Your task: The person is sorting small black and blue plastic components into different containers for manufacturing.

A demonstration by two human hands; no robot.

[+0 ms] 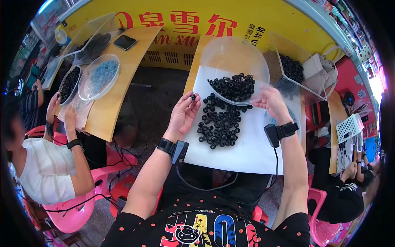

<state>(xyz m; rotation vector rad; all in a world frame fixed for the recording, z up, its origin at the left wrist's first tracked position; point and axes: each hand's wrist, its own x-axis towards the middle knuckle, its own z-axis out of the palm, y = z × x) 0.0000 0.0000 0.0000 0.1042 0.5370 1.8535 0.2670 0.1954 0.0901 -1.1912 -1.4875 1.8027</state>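
With our right hand [272, 103] we grip the near right rim of the clear bowl [230, 59], which is tilted. Left of the bowl, our left hand [184, 116] pinches 1 black ring-shaped piece [193, 97] between thumb and fingertips. Many matching pieces [234, 85] are gathered inside the bowl, and a loose heap [219, 131] spreads nearer us than the bowl, on the white sheet [257, 144] beneath it. A white bag [321, 69] is right of the bowl.
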